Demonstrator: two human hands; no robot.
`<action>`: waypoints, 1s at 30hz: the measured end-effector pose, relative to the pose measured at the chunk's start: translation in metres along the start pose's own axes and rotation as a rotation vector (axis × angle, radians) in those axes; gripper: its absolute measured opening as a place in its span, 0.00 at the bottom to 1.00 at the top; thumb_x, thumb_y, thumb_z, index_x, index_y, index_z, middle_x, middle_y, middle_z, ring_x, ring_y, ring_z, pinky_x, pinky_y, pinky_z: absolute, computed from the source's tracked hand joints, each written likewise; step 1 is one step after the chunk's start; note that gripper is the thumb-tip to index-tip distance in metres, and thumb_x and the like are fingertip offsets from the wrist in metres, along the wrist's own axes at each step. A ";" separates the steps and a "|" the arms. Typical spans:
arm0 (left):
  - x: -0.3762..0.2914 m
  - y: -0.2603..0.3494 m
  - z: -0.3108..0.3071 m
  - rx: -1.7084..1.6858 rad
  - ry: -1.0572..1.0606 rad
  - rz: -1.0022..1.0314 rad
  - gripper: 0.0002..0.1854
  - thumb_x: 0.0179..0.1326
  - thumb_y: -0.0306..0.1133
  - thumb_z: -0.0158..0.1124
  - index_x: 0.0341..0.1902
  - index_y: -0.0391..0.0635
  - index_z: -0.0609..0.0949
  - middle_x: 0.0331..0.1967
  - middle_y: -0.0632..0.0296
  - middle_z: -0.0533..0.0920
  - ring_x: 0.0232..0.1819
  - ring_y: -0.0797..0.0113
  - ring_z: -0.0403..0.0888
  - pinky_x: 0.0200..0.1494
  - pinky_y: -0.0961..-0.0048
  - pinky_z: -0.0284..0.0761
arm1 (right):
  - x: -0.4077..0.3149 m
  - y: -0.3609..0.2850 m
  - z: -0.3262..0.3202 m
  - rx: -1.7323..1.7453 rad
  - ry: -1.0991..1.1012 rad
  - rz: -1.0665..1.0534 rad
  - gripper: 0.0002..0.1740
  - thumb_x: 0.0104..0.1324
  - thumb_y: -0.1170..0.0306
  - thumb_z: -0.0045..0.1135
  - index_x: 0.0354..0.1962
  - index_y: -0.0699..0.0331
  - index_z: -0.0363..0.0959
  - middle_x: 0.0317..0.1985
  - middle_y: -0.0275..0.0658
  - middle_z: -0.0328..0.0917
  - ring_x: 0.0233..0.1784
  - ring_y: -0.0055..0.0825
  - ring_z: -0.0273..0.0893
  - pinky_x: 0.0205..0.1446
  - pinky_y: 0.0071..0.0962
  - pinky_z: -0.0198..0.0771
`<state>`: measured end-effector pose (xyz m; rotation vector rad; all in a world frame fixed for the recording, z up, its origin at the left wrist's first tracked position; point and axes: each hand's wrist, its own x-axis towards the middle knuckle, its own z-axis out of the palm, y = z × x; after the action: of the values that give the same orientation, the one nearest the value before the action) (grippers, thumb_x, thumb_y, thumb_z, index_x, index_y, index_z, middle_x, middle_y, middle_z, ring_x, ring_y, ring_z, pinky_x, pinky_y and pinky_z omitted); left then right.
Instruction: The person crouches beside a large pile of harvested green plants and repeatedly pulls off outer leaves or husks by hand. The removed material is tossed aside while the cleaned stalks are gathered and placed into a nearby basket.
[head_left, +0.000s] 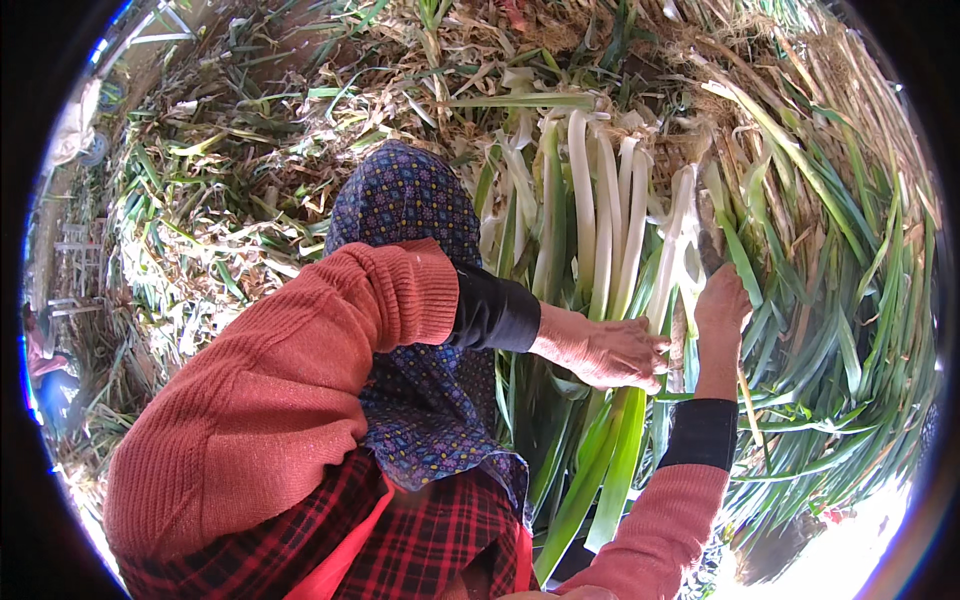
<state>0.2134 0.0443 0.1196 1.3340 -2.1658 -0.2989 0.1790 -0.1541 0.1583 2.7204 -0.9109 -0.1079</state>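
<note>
My left hand (611, 351) reaches across from the left, its fingers closed on a peeled leek (672, 244). The leek's white shaft runs up from the fingers, and broad green leaves (619, 457) trail below the hand. To its right, my right hand (721, 304) is curled like a fist beside a narrow dark strip (709, 244); what its fingers hold is hidden. Several white-shafted leeks (604, 217) lie side by side just above my left hand. Bare soil-brown bits show between my hands.
Unpeeled leeks (832, 300) form a thick pile along the right. Loose peelings and dry leaves (247, 187) cover the ground at the left and top. A patterned cloth (405, 199) covers my knee. Another person (46, 367) is at the far left edge.
</note>
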 end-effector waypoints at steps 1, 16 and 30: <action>0.000 0.001 -0.002 -0.005 0.023 0.002 0.12 0.58 0.29 0.58 0.47 0.53 0.76 0.48 0.61 0.72 0.57 0.59 0.64 0.55 0.54 0.65 | 0.001 0.002 -0.001 0.017 -0.025 0.006 0.06 0.63 0.74 0.45 0.36 0.67 0.68 0.36 0.54 0.78 0.42 0.52 0.79 0.45 0.50 0.74; 0.004 0.005 -0.049 0.095 0.129 -0.016 0.12 0.49 0.29 0.63 0.40 0.51 0.76 0.38 0.67 0.70 0.49 0.64 0.66 0.43 0.61 0.65 | -0.109 0.047 -0.027 0.204 -0.259 0.144 0.14 0.58 0.81 0.45 0.43 0.68 0.70 0.37 0.60 0.76 0.44 0.60 0.73 0.45 0.51 0.67; -0.021 0.079 -0.045 0.157 -0.226 0.032 0.12 0.59 0.35 0.61 0.44 0.46 0.75 0.44 0.63 0.76 0.51 0.63 0.71 0.48 0.61 0.73 | -0.079 0.014 -0.022 0.394 -0.115 0.138 0.10 0.59 0.80 0.43 0.39 0.69 0.68 0.36 0.59 0.77 0.42 0.61 0.74 0.45 0.51 0.68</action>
<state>0.1882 0.1049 0.1858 1.4075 -2.4394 -0.2833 0.1110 -0.1123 0.1819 3.0197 -1.2687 -0.0623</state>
